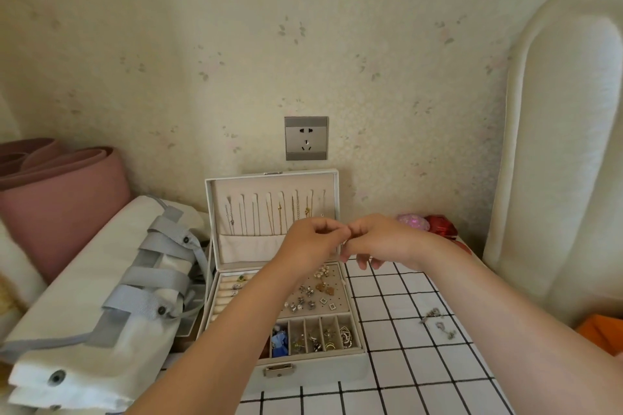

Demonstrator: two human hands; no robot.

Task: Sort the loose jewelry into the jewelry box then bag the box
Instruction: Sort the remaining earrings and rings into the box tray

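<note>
Head view has your left hand [312, 242] and right hand [381, 242] meeting fingertip to fingertip above the open jewelry box [357, 360], just in front of its raised lid [210, 212]. Both hands have thumb and forefinger drawn into a pinch, and your right hand's other fingers hang loosely below. Anything between the fingertips is too small to make out, so you cannot tell whether either hand grips a piece. Your left forearm crosses the box and hides part of the ring rolls [232, 290] and the left side of the stud panel, where earrings [310, 293] sit in rows. Your hands cover the right end of the necklaces [279, 212] hanging in the lid. Along the box's front, narrow compartments [328, 335] hold small pieces that blur together, with something blue [279, 340] in the leftmost one you can see. A few loose pieces of jewelry [438, 322] lie on the checked tablecloth [404, 381], well to the right of the box; their kind is unclear. A white bag with grey straps [111, 280] lies just left of the box, its lower end cut off by the frame. Behind your right wrist, a pink glittery object [413, 222] and a red box [440, 225] are partly hidden.
</note>
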